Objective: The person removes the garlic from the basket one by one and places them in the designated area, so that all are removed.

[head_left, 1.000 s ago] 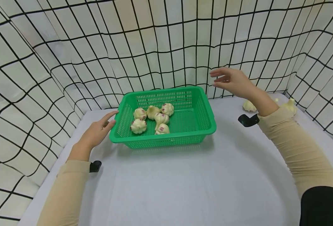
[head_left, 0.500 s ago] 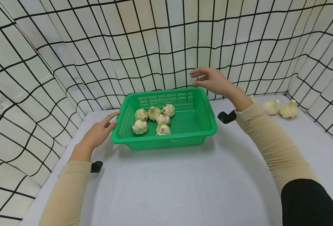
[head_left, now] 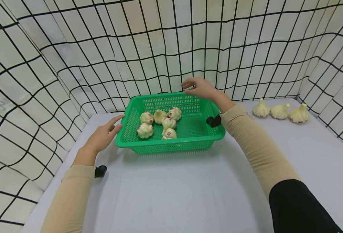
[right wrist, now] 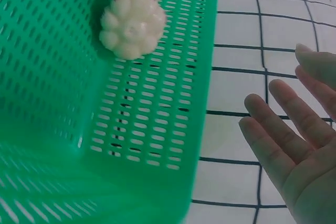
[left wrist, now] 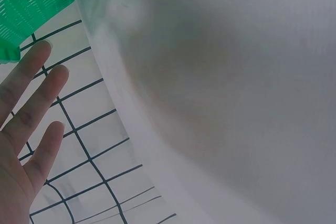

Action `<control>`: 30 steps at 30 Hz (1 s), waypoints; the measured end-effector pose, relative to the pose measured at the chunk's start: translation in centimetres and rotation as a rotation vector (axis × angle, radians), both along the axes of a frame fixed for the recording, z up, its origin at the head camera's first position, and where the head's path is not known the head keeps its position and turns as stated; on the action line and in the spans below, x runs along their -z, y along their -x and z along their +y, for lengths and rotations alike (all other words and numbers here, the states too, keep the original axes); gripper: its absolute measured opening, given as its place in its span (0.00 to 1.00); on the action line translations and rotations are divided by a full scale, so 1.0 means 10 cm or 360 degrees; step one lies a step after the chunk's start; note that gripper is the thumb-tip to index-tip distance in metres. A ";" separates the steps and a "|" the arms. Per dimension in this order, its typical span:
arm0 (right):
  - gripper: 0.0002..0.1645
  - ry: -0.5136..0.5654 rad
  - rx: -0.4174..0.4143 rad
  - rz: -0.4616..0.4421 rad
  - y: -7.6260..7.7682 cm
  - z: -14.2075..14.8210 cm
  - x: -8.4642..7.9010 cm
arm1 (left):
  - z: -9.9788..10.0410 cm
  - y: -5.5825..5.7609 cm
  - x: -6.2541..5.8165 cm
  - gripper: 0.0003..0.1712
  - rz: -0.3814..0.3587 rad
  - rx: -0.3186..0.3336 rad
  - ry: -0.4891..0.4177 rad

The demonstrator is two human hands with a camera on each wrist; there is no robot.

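A green plastic basket (head_left: pixel 171 148) with slotted walls stands on the white table. Several garlic bulbs (head_left: pixel 144 130), cream with purple patches, lie in its left half. My left hand (head_left: pixel 102 137) is beside the basket's left rim, fingertips close to it; whether they touch I cannot tell. In the left wrist view its fingers are spread and hold nothing. Over the basket's back rim hovers my right hand (head_left: pixel 200 89), empty. The right wrist view shows this hand's fingers (right wrist: pixel 273 135) extended and apart from the basket wall, with a garlic bulb (right wrist: pixel 133 24) inside.
Three more garlic bulbs (head_left: pixel 279 111) sit in a row at the back right of the white table (head_left: pixel 171 194). A black grid net (head_left: pixel 177 48) over white sheeting rises behind the basket and along both sides.
My right hand has moved left, from beside the basket's right end to above its back rim. The row of bulbs at right has come into full view. My left hand stays put.
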State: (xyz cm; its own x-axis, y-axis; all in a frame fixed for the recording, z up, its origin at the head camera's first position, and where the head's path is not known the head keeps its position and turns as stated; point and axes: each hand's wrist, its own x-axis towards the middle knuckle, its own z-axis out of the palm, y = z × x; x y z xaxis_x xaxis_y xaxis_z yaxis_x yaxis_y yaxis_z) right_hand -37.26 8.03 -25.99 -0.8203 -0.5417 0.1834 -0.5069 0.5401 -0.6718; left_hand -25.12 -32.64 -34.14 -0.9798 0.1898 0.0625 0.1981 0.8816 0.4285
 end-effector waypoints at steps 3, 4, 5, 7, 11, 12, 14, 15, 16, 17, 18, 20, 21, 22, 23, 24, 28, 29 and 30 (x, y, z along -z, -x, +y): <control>0.24 -0.0046 -0.0012 -0.0045 0.06 -0.09 0.08 | 0.00 0.00 0.00 0.38 -0.0008 -0.0006 0.0002; 0.24 -0.0063 -0.0012 -0.0053 0.07 -0.11 0.11 | 0.00 0.00 0.00 0.38 -0.0011 -0.0009 0.0004; 0.23 -0.0069 -0.0015 -0.0061 0.09 -0.13 0.14 | 0.01 0.00 0.00 0.38 -0.0013 -0.0010 0.0005; 0.23 -0.0074 -0.0026 -0.0086 0.12 -0.18 0.19 | 0.01 0.00 0.00 0.38 -0.0018 -0.0009 0.0004; 0.22 -0.0124 -0.0071 -0.0112 0.16 -0.27 0.27 | 0.01 -0.01 0.00 0.38 -0.0017 -0.0010 0.0005; 0.22 -0.0155 -0.0084 -0.0116 0.17 -0.29 0.29 | 0.01 -0.01 0.00 0.38 -0.0014 -0.0013 0.0007; 0.22 -0.0239 -0.0114 -0.0124 0.18 -0.34 0.31 | 0.00 -0.02 0.00 0.38 -0.0009 -0.0019 0.0014; 0.22 -0.0286 -0.0129 -0.0135 0.18 -0.37 0.32 | 0.00 -0.02 -0.01 0.39 -0.0008 -0.0022 0.0014; 0.23 -0.0334 -0.0143 -0.0148 0.18 -0.40 0.33 | 0.00 -0.02 0.00 0.39 -0.0009 -0.0023 0.0015; 0.24 -0.0382 -0.0156 -0.0165 0.18 -0.42 0.34 | 0.00 -0.02 0.00 0.39 -0.0009 -0.0025 0.0016; 0.24 -0.0431 -0.0169 -0.0177 0.18 -0.44 0.35 | 0.00 -0.03 0.00 0.39 -0.0011 -0.0025 0.0013; 0.26 -0.0518 -0.0197 -0.0206 0.19 -0.48 0.37 | 0.00 -0.03 0.00 0.38 -0.0013 -0.0026 0.0009; 0.26 -0.0557 -0.0210 -0.0217 0.20 -0.51 0.38 | 0.00 -0.03 0.00 0.38 -0.0013 -0.0023 0.0006; 0.27 -0.0592 -0.0224 -0.0226 0.20 -0.52 0.39 | 0.00 -0.02 0.00 0.38 -0.0011 -0.0019 0.0003; 0.28 -0.0622 -0.0236 -0.0234 0.21 -0.54 0.40 | 0.00 -0.02 0.00 0.38 -0.0008 -0.0015 0.0001; 0.28 -0.0655 -0.0252 -0.0238 0.21 -0.56 0.41 | 0.01 -0.02 0.00 0.38 -0.0004 -0.0011 0.0000; 0.31 -0.0757 -0.0306 -0.0246 0.23 -0.62 0.43 | 0.01 -0.01 0.00 0.37 0.0007 -0.0002 -0.0005; 0.31 -0.0783 -0.0320 -0.0237 0.23 -0.63 0.43 | 0.01 -0.01 -0.01 0.37 0.0008 -0.0004 -0.0005; 0.31 -0.0806 -0.0337 -0.0231 0.23 -0.64 0.43 | 0.01 -0.01 -0.01 0.37 0.0008 -0.0007 -0.0004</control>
